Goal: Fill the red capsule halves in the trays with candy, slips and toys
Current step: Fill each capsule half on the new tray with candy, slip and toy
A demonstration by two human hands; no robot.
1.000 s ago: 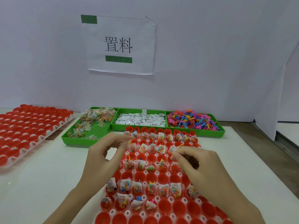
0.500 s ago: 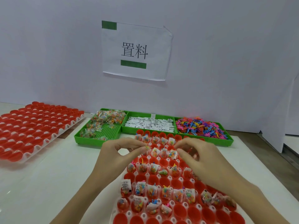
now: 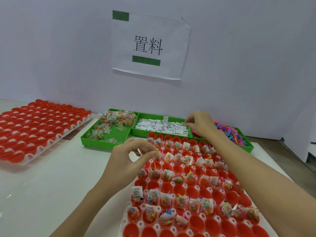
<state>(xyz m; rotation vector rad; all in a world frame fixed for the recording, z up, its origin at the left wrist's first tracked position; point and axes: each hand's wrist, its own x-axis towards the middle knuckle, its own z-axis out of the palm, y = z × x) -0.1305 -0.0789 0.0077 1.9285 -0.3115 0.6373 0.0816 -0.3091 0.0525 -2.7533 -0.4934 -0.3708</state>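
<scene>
Slips point(image 3: 162, 127) seemingly under right fingers point(image 3: 188, 120)

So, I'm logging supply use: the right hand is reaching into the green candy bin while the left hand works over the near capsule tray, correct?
Not quite. In the head view the right hand is at the right end of the middle bin of white slips, not the candy bin. The left hand does work over the near capsule tray.

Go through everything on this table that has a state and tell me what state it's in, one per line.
Near capsule tray: partly filled, several cups empty.
Far capsule tray: every visible cup empty.
Candy bin: about half bare.
Slip bin: well stocked.
Toy bin: well stocked.
Left hand: pinching something small over the near tray.
Right hand: fingertips pinched at the slip bin's right end.
</scene>
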